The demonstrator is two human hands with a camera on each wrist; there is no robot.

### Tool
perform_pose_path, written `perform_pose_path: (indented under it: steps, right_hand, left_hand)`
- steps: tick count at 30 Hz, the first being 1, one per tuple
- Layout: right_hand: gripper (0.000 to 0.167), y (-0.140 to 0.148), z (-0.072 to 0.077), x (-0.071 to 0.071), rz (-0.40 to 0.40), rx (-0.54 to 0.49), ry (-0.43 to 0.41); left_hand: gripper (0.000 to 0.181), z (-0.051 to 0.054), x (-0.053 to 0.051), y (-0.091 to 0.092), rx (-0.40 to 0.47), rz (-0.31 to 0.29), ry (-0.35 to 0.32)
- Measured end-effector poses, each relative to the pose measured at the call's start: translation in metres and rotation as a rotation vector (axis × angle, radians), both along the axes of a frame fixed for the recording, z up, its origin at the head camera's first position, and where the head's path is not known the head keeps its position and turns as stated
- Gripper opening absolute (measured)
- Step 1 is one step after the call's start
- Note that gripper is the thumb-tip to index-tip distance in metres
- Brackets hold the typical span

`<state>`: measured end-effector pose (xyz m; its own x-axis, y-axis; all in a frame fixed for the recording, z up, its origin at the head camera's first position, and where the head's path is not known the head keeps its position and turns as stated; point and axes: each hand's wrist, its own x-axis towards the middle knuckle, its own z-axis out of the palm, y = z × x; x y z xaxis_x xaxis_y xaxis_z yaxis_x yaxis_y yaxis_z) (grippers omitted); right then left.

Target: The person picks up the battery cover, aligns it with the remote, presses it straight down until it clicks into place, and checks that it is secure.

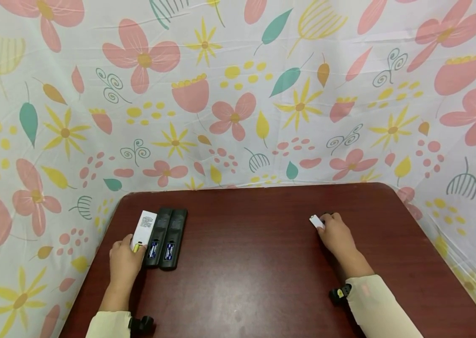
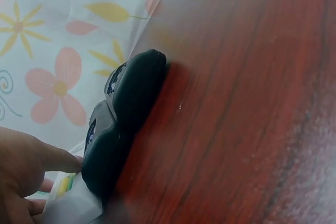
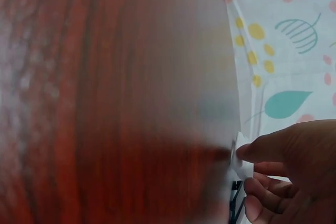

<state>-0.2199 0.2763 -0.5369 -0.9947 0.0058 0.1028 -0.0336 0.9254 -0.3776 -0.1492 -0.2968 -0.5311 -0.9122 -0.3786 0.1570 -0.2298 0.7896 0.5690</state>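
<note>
At the table's left side, my left hand (image 1: 124,263) grips the lower end of a white remote control (image 1: 144,225), thumb on one side and fingers on the other. A yellow-green battery (image 1: 137,247) shows in it beside the thumb. Right beside it lie two black remote controls, one nearer (image 1: 158,237) and one farther right (image 1: 174,239), with blue batteries (image 1: 169,251) exposed in their compartments. Toward the right, my right hand (image 1: 339,237) pinches a small white battery cover (image 1: 316,221) low over the table. Dark pieces (image 3: 236,198) lie beneath its fingers in the right wrist view, mostly hidden.
The dark red wooden table (image 1: 246,244) spreads between the hands. A flower-printed cloth (image 1: 238,94) hangs behind it and along both sides. Each wrist wears a small black camera, one at the left sleeve (image 1: 140,325) and one at the right (image 1: 340,295).
</note>
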Motion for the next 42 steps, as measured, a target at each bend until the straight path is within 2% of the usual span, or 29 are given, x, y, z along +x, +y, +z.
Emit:
perform_pose_path:
  steps: [5, 10, 20, 30, 42]
  right_hand:
    - [0.026, -0.0016, 0.0021, 0.0017, 0.006, -0.012, 0.02]
    - [0.021, -0.0015, 0.0032, 0.0016, 0.01, -0.012, 0.026]
    - [0.023, -0.0014, 0.0059, 0.0012, 0.01, -0.036, -0.059]
    - [0.023, -0.001, 0.0064, 0.0021, 0.009, -0.044, -0.056]
    - [0.019, -0.0028, 0.01, 0.0051, -0.019, -0.048, -0.065]
  left_hand:
    - [0.054, -0.0029, 0.0007, -0.0013, -0.025, -0.024, 0.021]
    - [0.056, -0.0027, 0.0021, -0.001, 0.006, -0.007, -0.023]
    - [0.052, 0.001, 0.0018, 0.0002, 0.08, 0.001, -0.034]
    - [0.053, 0.0004, 0.002, -0.0029, 0.113, 0.007, -0.03]
    - [0.054, 0.0023, 0.0026, -0.0014, 0.119, 0.05, 0.067]
